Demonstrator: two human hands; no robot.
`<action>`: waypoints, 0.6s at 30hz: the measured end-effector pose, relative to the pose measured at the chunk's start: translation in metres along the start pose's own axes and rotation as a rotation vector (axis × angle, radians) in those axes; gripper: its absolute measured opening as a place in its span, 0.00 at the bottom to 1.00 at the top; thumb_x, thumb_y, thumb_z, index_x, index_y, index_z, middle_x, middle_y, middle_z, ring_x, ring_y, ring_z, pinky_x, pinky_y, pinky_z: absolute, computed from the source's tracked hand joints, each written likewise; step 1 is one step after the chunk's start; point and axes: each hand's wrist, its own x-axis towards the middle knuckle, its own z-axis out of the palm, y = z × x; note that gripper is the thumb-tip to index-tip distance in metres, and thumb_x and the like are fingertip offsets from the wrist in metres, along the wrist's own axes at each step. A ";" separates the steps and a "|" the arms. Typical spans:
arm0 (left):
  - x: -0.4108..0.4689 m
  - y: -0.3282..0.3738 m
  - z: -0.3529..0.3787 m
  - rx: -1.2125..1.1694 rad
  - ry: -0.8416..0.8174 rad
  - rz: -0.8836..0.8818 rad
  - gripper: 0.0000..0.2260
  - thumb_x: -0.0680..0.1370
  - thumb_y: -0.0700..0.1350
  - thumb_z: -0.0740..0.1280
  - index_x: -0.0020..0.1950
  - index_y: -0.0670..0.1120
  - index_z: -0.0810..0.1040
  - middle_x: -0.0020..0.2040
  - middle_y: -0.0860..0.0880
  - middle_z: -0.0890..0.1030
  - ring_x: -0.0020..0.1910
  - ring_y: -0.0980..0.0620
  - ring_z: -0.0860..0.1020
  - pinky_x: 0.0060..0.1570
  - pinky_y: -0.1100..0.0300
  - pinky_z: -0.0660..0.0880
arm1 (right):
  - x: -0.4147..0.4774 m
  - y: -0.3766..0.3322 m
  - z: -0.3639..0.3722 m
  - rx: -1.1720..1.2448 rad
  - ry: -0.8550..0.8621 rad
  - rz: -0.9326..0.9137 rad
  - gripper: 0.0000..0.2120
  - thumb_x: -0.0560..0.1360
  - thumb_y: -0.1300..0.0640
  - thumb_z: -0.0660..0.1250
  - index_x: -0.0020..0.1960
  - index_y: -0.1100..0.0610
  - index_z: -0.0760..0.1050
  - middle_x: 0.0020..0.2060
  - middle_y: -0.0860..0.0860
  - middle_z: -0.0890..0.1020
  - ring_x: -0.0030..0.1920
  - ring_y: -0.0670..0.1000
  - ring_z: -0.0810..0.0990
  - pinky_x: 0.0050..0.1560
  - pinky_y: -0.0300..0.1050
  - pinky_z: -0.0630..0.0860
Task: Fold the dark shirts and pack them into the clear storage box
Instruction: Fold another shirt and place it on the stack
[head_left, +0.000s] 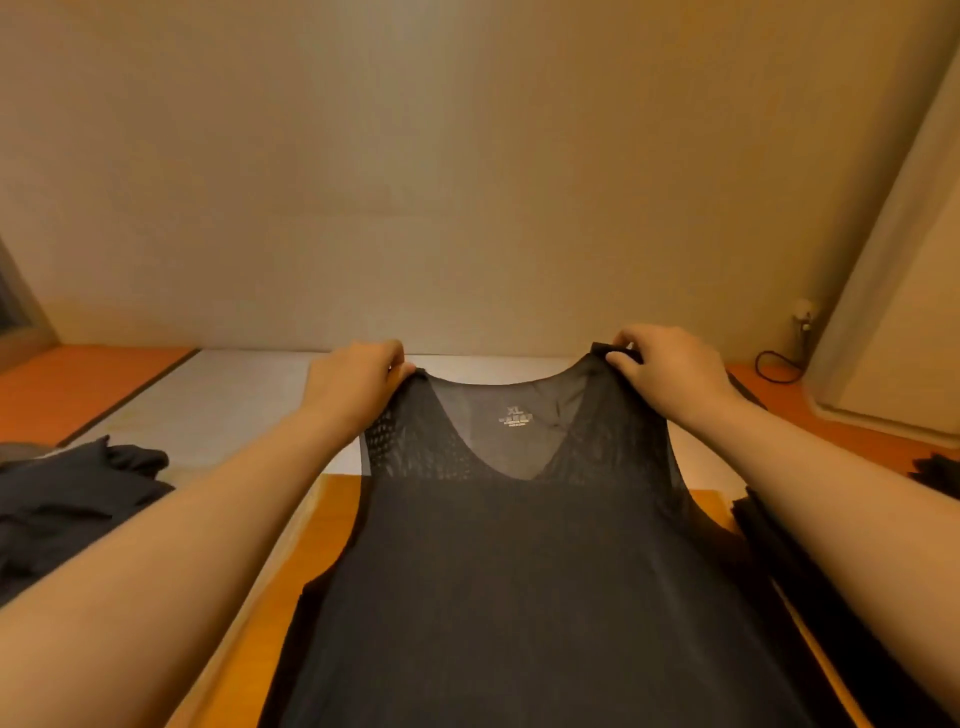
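Note:
A dark sleeveless shirt (519, 571) with a mesh upper part and a white XL size print inside the neck is stretched out in front of me over a wooden table (311, 519). My left hand (353, 374) pinches its left shoulder strap. My right hand (665, 369) pinches the right strap, fingers curled round the fabric. The shirt's lower part runs out of view at the bottom. No clear storage box is in view.
A heap of dark garments (67, 499) lies at the left edge. More dark cloth (831, 597) lies under my right forearm at the right. A pale floor (218, 395) and wall lie beyond the table. A black cable (779, 364) hangs at the far right.

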 end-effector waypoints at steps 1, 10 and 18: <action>-0.002 0.000 0.009 0.010 -0.027 -0.009 0.15 0.82 0.55 0.57 0.50 0.46 0.75 0.38 0.49 0.76 0.38 0.47 0.75 0.34 0.57 0.67 | -0.002 0.001 0.010 -0.020 -0.005 0.012 0.10 0.80 0.49 0.60 0.56 0.52 0.77 0.50 0.52 0.82 0.50 0.55 0.79 0.41 0.47 0.76; -0.022 0.018 0.010 -0.075 -0.063 0.003 0.23 0.82 0.56 0.57 0.74 0.49 0.62 0.70 0.47 0.70 0.62 0.45 0.75 0.55 0.50 0.75 | -0.020 -0.004 0.025 -0.027 0.000 -0.019 0.28 0.78 0.47 0.65 0.73 0.56 0.62 0.69 0.54 0.71 0.69 0.55 0.68 0.63 0.50 0.68; -0.120 0.073 -0.071 -0.403 -0.203 0.054 0.28 0.82 0.57 0.56 0.79 0.53 0.51 0.79 0.53 0.56 0.77 0.53 0.55 0.72 0.59 0.52 | -0.123 -0.045 -0.043 0.039 -0.131 -0.086 0.32 0.81 0.42 0.52 0.79 0.50 0.44 0.78 0.49 0.42 0.76 0.50 0.34 0.74 0.49 0.40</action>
